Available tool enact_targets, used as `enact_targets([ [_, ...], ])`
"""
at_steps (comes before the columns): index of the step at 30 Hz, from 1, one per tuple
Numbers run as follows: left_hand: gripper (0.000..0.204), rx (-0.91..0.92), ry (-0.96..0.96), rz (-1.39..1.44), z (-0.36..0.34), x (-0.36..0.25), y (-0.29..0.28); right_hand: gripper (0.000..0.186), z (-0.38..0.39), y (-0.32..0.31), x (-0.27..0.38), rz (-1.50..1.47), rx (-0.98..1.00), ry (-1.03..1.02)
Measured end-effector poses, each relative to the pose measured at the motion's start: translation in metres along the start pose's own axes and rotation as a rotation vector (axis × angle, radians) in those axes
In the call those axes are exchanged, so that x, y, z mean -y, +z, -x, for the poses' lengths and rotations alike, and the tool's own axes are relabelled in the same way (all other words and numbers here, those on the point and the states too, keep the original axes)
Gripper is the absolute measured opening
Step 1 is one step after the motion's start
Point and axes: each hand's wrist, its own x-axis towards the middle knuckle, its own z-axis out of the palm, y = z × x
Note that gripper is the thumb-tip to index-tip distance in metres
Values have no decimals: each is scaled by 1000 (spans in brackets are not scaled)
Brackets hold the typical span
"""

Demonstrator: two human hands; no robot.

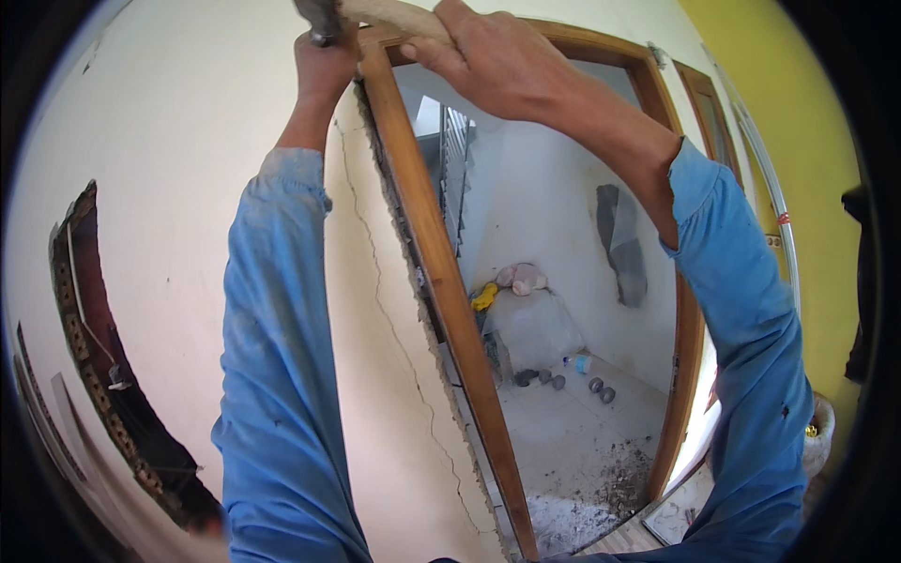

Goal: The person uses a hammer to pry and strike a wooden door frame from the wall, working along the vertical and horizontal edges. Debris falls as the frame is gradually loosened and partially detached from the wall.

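While both arms were up in blue sleeves (277, 357), a jagged, brick-edged opening (117, 366) showed between eight and nine o'clock in the pale wall (188, 235). Toward eleven o'clock was the left hand (328, 73), close to the upper left corner of the wooden door frame (427, 216); its fingers were hidden behind the dark metal head (324, 23) of the hammer (380, 13), so I could not tell whether they grasped anything. A thin crack (383, 291) ran down the wall, left of the frame's ragged edge. The hammer itself lay across the view from eleven toward twelve o'clock, its pale handle gripped by the fingers of the right hand (493, 61), just past twelve. Through the doorway, between four and five o'clock, a yellow item (484, 297), a pinkish bundle (522, 278) and several round grey objects (558, 383) sat near a bottle (581, 364). A dark grey patch (619, 249) marked the inner wall toward three, and a yellow wall (807, 141) rose at two o'clock
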Motion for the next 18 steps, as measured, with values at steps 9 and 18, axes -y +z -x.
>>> enact_targets([
  [9, 29, -15, -20, -69, -5, 7, -6, 45, -3, -2, -2, -413, -362, -331],
  [18, 34, 21, -126, -97, -7, 25, -11, 61, 31, 11, -7, -491, 43, 95],
])
